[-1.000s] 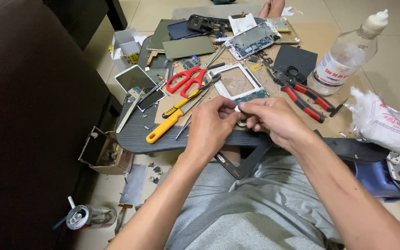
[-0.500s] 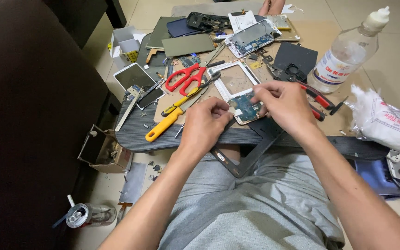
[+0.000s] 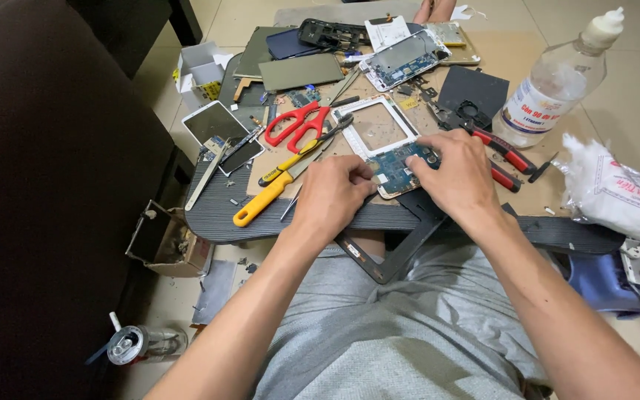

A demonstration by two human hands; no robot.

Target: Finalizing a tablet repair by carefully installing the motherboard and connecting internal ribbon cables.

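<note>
An opened white phone frame (image 3: 379, 130) with a blue circuit board (image 3: 401, 167) lies on the low work board (image 3: 216, 215) in front of me. My left hand (image 3: 331, 196) rests at the board's near left corner, fingertips touching the circuit board's edge. My right hand (image 3: 457, 174) presses down on the circuit board's right side, fingers spread over it. Neither hand visibly holds a tool.
Red scissors (image 3: 298, 124), a yellow-handled screwdriver (image 3: 268, 198), red-handled pliers (image 3: 505, 157), a clear plastic bottle (image 3: 557, 81), a white bag (image 3: 616, 194), other phone parts (image 3: 405, 59), a small cardboard box (image 3: 164, 241), a drink can (image 3: 131, 344) on the floor, a dark sofa (image 3: 46, 185) at left.
Both hands have moved forward from near my lap down onto the phone frame; the small part they held together a second ago now lies against the circuit board.
</note>
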